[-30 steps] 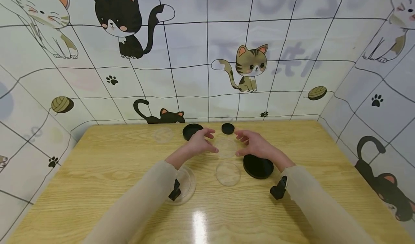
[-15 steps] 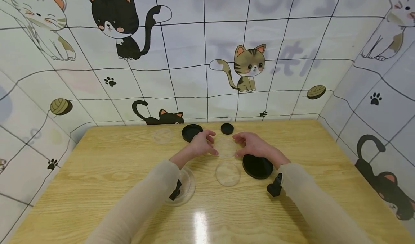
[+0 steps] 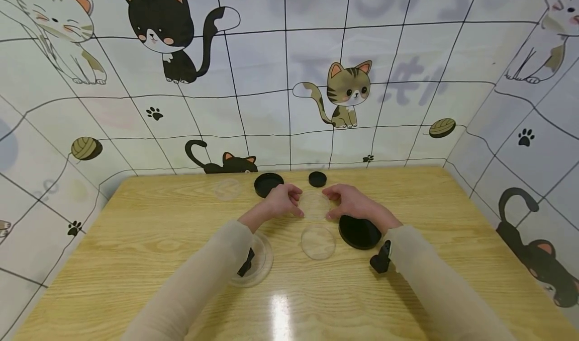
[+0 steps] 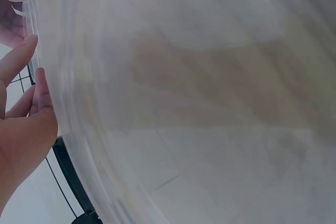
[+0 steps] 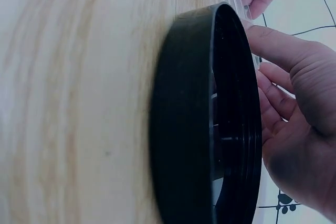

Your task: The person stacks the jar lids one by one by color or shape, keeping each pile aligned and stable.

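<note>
My left hand (image 3: 281,201) and right hand (image 3: 353,202) face each other across a clear round container (image 3: 314,206) on the table, in the head view. Thumbs and fingers of both hands curl at its opposite sides. In the right wrist view, the right hand (image 5: 294,103) reaches past a black round dish (image 5: 184,114), its fingertips at the clear rim. A large clear round container (image 4: 184,129) fills most of the left wrist view, with the left hand (image 4: 23,124) beyond it. Another clear round container (image 3: 318,243) lies just in front of the hands.
On the wooden table (image 3: 135,250), a black dish (image 3: 266,184) and a small black dish (image 3: 317,179) sit at the back. A faint clear disc (image 3: 227,189) lies back left, and a wide clear container (image 3: 262,270) lies under the left forearm. Cat-print walls (image 3: 271,114) surround the table.
Both hands have drawn slightly inward until they meet the sides of the middle clear container. The fingers have curled closer. Other things on the table stay where they were.
</note>
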Tool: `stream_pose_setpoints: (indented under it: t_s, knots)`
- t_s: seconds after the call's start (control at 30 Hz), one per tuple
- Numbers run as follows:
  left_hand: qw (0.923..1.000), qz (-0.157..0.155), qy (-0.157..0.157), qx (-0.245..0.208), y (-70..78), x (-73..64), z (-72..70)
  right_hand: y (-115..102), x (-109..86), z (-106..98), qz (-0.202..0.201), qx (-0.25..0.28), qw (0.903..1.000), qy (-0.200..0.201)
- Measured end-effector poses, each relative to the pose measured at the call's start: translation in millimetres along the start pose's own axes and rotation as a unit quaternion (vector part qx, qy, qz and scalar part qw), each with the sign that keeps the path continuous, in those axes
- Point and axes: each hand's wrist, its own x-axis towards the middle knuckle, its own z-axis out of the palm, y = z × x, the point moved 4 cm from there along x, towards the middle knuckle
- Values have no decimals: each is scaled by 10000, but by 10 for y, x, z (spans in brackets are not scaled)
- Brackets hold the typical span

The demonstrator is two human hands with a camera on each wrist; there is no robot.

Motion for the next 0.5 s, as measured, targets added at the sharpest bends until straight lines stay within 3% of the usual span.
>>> stream_pose_setpoints:
  t_s: [0.5]
  knots:
    - [9998, 100, -95, 120, 1, 13, 15, 22, 19, 8, -33, -20, 9999, 122]
